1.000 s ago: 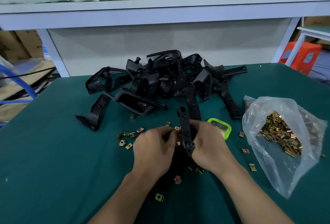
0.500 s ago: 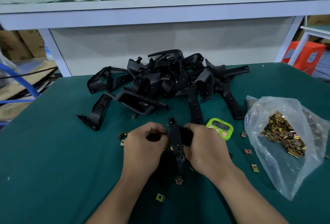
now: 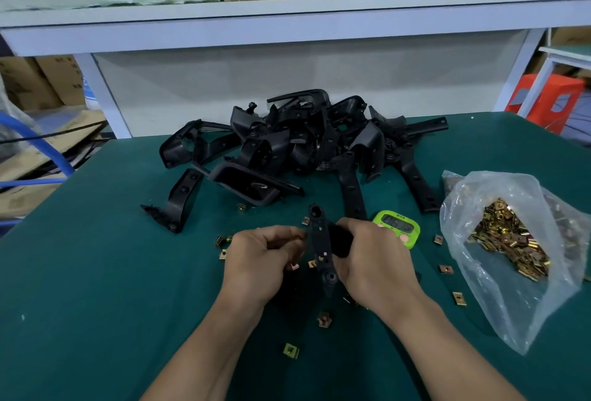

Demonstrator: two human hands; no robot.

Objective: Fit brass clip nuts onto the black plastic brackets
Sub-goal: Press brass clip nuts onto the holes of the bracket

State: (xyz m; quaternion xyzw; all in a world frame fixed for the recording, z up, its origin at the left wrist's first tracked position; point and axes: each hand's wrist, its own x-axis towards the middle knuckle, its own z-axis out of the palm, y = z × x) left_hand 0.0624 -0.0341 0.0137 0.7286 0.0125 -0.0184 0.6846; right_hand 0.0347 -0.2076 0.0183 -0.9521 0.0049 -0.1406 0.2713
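Bracket (image 3: 319, 240) shifted left, centre frame. Right hand (image 3: 374, 260) clamped on it; left hand (image 3: 259, 260) curled, contents unclear. Likely seating a clip nut; next: align with hole.

Over the green worktop (image 3: 96, 272), a worker's left hand (image 3: 260, 261) and right hand (image 3: 375, 261) are bare, as are both forearms (image 3: 220, 336), uncovered from wrists to the worktop's near side.
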